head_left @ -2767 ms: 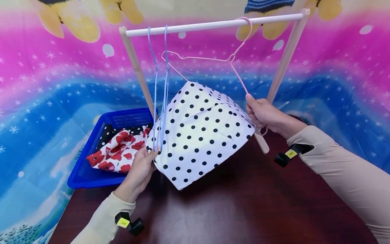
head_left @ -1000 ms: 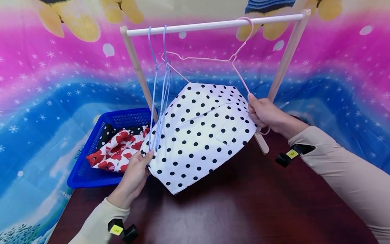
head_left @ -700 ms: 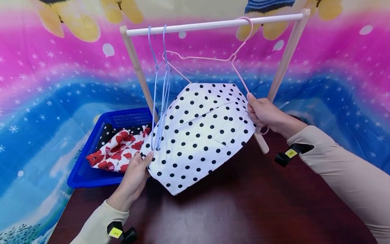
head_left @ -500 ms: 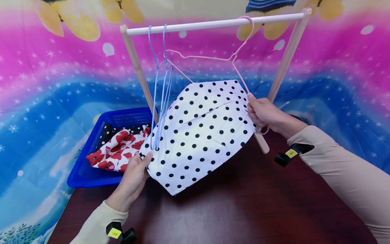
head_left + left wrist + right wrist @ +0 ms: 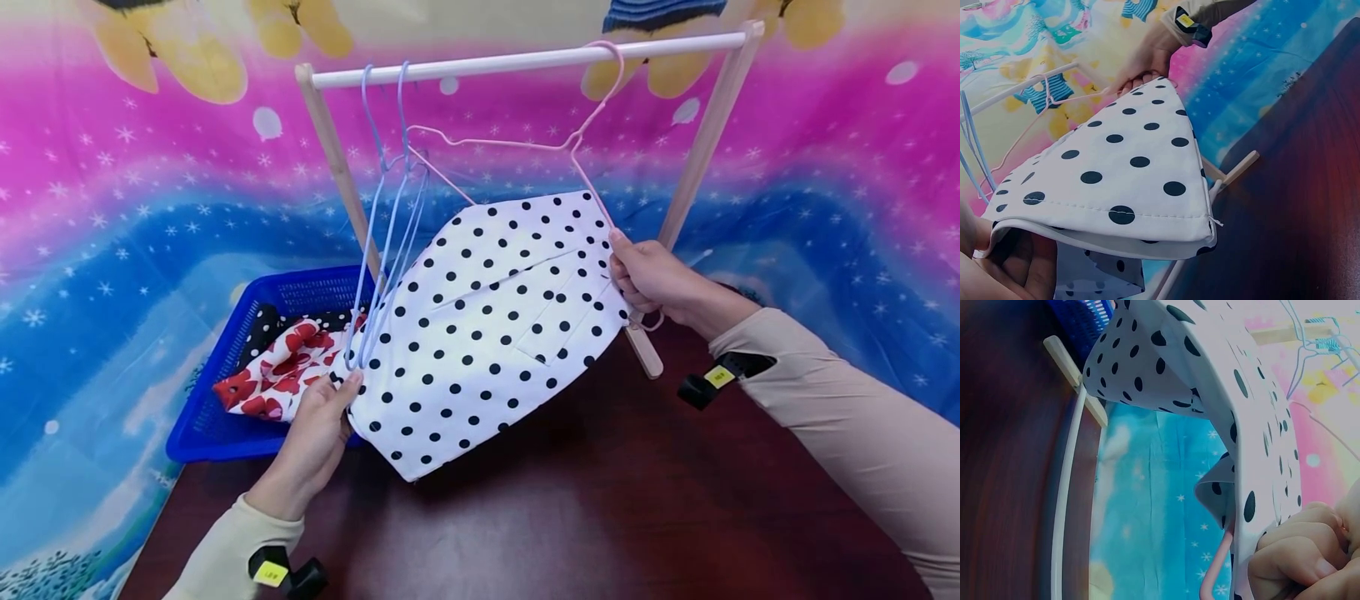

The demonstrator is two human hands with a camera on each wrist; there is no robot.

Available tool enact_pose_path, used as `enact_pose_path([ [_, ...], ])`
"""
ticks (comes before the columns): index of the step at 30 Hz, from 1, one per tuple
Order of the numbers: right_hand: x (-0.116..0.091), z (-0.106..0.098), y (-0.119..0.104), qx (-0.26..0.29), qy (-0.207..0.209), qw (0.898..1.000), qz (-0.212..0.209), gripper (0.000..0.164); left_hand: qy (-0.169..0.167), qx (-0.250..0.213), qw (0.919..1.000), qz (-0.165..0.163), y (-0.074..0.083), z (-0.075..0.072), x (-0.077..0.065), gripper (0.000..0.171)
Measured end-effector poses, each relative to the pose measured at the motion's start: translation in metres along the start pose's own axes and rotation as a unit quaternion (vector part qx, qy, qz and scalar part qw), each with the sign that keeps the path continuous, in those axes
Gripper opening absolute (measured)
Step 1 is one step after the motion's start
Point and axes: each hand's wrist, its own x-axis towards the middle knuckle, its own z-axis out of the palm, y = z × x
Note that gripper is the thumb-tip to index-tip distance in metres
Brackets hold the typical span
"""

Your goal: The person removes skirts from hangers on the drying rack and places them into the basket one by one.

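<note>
A white garment with black polka dots [image 5: 480, 333] is stretched between both hands, below the pink hanger [image 5: 510, 143] whose hook sits over the rail. My left hand [image 5: 311, 433] pinches the cloth's lower left edge, thumb on top; in the left wrist view the fingers [image 5: 1013, 265] curl under the hem. The right hand [image 5: 648, 271] grips the hanger's right arm together with the garment's right edge. In the right wrist view, the pink hanger end [image 5: 1216, 565] shows beside the cloth, inside its open side. Two blue hangers [image 5: 390, 225] dangle in front of the garment's left part.
The white rail [image 5: 517, 62] spans a wooden stand with a post [image 5: 705, 142] and a foot [image 5: 643, 352]. A blue basket [image 5: 180, 446] at left holds red-and-white flowered cloth [image 5: 281, 367] and black dotted cloth [image 5: 262, 329]. Below is the dark wooden table [image 5: 562, 517].
My left hand has moved left and slightly down, drawing the garment wider and flatter. The blue hangers' lower ends have swung left. My right hand has stayed nearly in place.
</note>
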Motion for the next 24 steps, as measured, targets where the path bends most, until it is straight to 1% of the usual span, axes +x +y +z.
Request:
enact_pose_path([
  [2,0.000,0.000,0.001,0.001,0.000,1.000,-0.001,0.057,0.001,-0.003,1.0000,0.003,0.001,0.000,0.000,0.033],
  [9,0.001,-0.002,0.001,0.000,-0.003,1.000,-0.001,0.057,-0.011,-0.009,0.9998,0.011,0.006,-0.004,-0.002,0.039],
  [13,0.001,-0.002,0.001,-0.002,-0.003,1.000,0.001,0.057,-0.011,-0.007,0.9999,0.010,0.008,-0.007,-0.004,0.038],
  [18,0.000,-0.002,0.000,-0.006,-0.006,1.000,0.001,0.058,-0.007,-0.013,0.9996,0.024,0.010,-0.008,-0.006,0.036],
  [24,0.001,-0.003,0.001,-0.006,-0.006,1.000,0.004,0.059,-0.007,-0.016,0.9993,0.033,0.010,-0.011,-0.006,0.036],
])
